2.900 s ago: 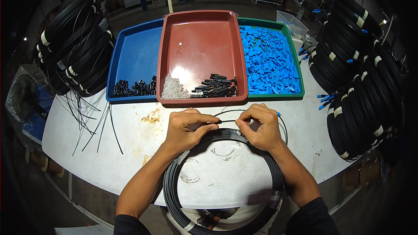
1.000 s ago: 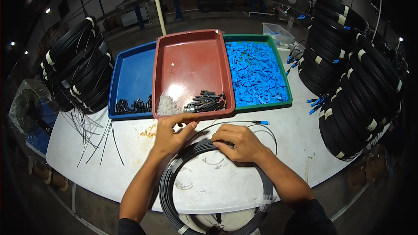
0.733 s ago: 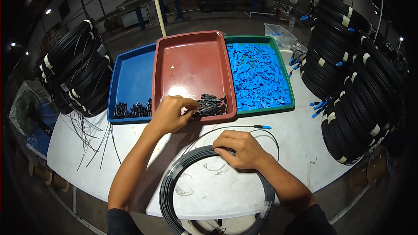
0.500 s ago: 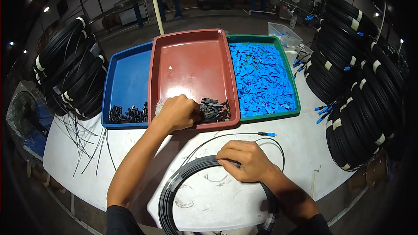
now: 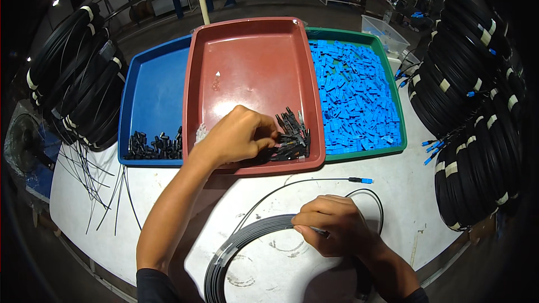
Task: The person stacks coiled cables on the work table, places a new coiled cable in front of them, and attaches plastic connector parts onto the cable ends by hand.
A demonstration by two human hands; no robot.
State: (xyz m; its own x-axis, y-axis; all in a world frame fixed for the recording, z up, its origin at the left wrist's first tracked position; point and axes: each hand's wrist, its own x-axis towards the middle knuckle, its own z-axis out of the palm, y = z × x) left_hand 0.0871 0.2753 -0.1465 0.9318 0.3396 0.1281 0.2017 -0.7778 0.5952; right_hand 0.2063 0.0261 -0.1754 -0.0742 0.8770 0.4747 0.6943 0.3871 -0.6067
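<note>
My left hand (image 5: 238, 134) reaches into the red tray (image 5: 252, 171), its fingers curled together at a heap of small black connector parts (image 5: 292, 147). What the fingertips grip is hidden. Below and to the right, my right hand (image 5: 337, 224) is closed at the upper edge of a coil of black cable (image 5: 255, 227), pinching cable between thumb and fingers. Part of the coil is hidden under this hand. One cable end with a blue-tipped connector (image 5: 366, 180) lies on the white table (image 5: 163, 191), just beyond the right hand.
At left, a blue tray (image 5: 154, 73) holds black pieces; at right, a green tray (image 5: 401, 140) is filled with blue connector housings (image 5: 356, 95). Taped black cable coils are stacked on the left (image 5: 78, 78) and right (image 5: 477, 151). A clear plastic box (image 5: 384, 33) stands behind.
The view has shifted, with the trays appearing larger. My left fingers have moved within the heap, disturbing black parts. My right hand remains at the coil, with its fingers slightly shifted.
</note>
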